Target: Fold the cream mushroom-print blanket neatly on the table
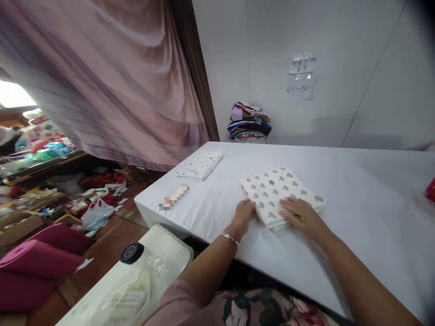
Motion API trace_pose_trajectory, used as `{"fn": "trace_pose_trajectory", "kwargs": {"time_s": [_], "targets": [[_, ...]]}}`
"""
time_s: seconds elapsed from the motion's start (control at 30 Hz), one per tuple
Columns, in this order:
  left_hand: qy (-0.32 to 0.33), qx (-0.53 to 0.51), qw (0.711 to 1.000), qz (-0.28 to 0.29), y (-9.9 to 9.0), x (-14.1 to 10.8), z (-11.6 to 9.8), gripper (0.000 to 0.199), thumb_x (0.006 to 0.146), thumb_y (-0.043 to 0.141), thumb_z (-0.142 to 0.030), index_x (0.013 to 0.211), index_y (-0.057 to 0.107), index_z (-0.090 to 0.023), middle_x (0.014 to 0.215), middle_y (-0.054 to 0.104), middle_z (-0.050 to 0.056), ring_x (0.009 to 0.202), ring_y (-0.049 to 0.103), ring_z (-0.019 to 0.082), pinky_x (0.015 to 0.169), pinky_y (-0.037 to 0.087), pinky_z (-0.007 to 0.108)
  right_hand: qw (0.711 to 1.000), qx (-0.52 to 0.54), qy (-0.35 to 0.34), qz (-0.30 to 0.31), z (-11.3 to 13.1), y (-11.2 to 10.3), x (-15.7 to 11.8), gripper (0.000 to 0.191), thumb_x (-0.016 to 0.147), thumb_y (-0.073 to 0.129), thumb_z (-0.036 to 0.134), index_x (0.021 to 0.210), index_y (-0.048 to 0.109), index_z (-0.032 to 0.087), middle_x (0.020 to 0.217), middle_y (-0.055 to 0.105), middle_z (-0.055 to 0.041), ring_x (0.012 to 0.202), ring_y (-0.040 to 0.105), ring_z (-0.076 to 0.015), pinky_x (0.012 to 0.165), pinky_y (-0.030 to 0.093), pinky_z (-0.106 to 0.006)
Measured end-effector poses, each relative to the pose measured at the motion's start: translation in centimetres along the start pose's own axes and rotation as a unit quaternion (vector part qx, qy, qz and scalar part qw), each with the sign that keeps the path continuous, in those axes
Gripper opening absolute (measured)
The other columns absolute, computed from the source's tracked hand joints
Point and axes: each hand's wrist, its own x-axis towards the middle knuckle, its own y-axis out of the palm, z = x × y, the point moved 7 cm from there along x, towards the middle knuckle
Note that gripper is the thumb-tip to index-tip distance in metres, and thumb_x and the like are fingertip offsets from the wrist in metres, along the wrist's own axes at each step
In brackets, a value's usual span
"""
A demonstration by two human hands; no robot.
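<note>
A folded white cloth (277, 190) with grey mushroom-like prints, plus one blue and one red print, lies on the white-covered table (356, 194). At its near left edge, my left hand (243, 216) has its fingers closed on the fabric; the fingertips are partly hidden. My right hand (302, 216) rests flat on the cloth's near right part, fingers stretched out. A second folded white cloth (202, 165) with small dark prints lies farther off at the table's left end. Nearer me than that one is a small blurred item (174, 197).
A stack of folded fabrics (249, 124) stands by the wall beyond the table. At lower left, a white stand (163, 249) bears a black round object (132, 252) and clear plastic. Pink rolls (37, 258) and clutter lie left; a pink curtain (136, 68) hangs behind.
</note>
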Motion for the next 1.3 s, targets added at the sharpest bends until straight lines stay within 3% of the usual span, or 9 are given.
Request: {"fn": "trace_pose_trajectory", "kwargs": {"time_s": [0.1,0.23,0.6,0.73,0.83,0.97,1.1,1.17,1.3], "targets": [[-0.04,-0.042,0.995,0.076,1.5,-0.7,0.7,0.02,0.081,0.056,-0.026,0.094,0.058,-0.012,0.083,0.063,0.007,0.067,0.058,0.012,0.063,0.049,0.024,0.997,-0.015,-0.069,0.022,2.1,0.6,-0.2,0.053,0.085,0.052,0.05,0.134,0.047,0.029,0.139,0.046,-0.0048,0.133,0.033,-0.0273,0.111,0.018,-0.055],[-0.045,-0.038,0.995,0.078,1.8,-0.8,1.2,0.02,0.083,0.056,-0.029,0.095,0.057,-0.012,0.082,0.065,0.006,0.066,0.059,0.012,0.064,0.048,0.025,0.99,-0.058,-0.09,0.094,3.3,3.0,-0.6,0.069,0.081,0.057,0.044,0.144,0.031,0.03,0.147,0.035,-0.0065,0.135,0.03,-0.0264,0.111,0.019,-0.053],[-0.132,-0.127,0.975,0.128,2.8,-1.6,0.6,0.032,0.091,0.037,-0.027,0.091,0.061,-0.007,0.083,0.066,0.012,0.073,0.062,0.015,0.073,0.051,0.026,0.987,-0.096,-0.097,0.083,2.9,3.9,-0.5,0.072,0.077,0.057,0.03,0.144,0.029,0.029,0.145,0.038,-0.0081,0.133,0.033,-0.0263,0.108,0.022,-0.052],[-0.131,-0.144,0.973,0.125,3.1,-1.3,0.7,0.024,0.084,0.041,-0.02,0.089,0.061,-0.009,0.084,0.065,0.012,0.072,0.062,0.015,0.075,0.052,0.028,0.989,-0.096,-0.1,0.06,2.6,3.9,-0.5,0.075,0.077,0.054,0.025,0.146,0.023,0.029,0.144,0.039,-0.0082,0.132,0.036,-0.0262,0.105,0.028,-0.051],[-0.104,-0.072,0.983,0.13,2.6,-0.6,0.7,0.022,0.076,0.044,-0.011,0.088,0.062,-0.011,0.079,0.066,0.009,0.066,0.061,0.015,0.071,0.052,0.029,0.987,-0.107,-0.099,0.06,2.4,4.2,-0.4,0.072,0.077,0.053,0.024,0.144,0.027,0.029,0.143,0.041,-0.0083,0.131,0.037,-0.0269,0.105,0.029,-0.051],[0.019,0.197,0.978,0.069,0.3,1.6,-0.7,0.022,0.071,0.048,-0.009,0.082,0.066,-0.015,0.075,0.066,0.006,0.067,0.061,0.017,0.071,0.05,0.032,0.983,-0.132,-0.099,0.08,2.3,4.4,-0.4,0.063,0.08,0.052,0.028,0.141,0.036,0.029,0.145,0.038,-0.0072,0.133,0.034,-0.0259,0.106,0.026,-0.051],[0.196,0.415,0.886,-0.067,-1.5,4.3,-4.3,0.02,0.074,0.053,-0.018,0.089,0.066,-0.018,0.101,0.066,0.01,0.092,0.06,0.024,0.083,0.045,0.033,0.981,-0.141,-0.102,0.09,2.5,4.4,-0.5,0.056,0.082,0.052,0.03,0.137,0.042,0.028,0.145,0.037,-0.0073,0.133,0.033,-0.0257,0.106,0.027,-0.051],[0.205,0.458,0.856,-0.123,-2.1,5.7,-5.1,0.027,0.077,0.053,-0.02,0.102,0.061,-0.017,0.112,0.062,0.013,0.098,0.059,0.025,0.083,0.044,0.034,0.981,-0.136,-0.108,0.084,2.5,4.3,-0.5,0.055,0.082,0.052,0.028,0.136,0.043,0.028,0.145,0.038,-0.0073,0.133,0.035,-0.0258,0.106,0.028,-0.051],[0.184,0.493,0.829,-0.191,-2.5,8.2,-5.9,0.029,0.083,0.048,-0.023,0.111,0.054,-0.017,0.121,0.056,0.013,0.109,0.054,0.024,0.085,0.043,0.032,0.983,-0.125,-0.115,0.07,2.4,4.5,-0.5,0.054,0.081,0.051,0.025,0.135,0.044,0.029,0.144,0.039,-0.0067,0.132,0.036,-0.0253,0.106,0.028,-0.051]]}}
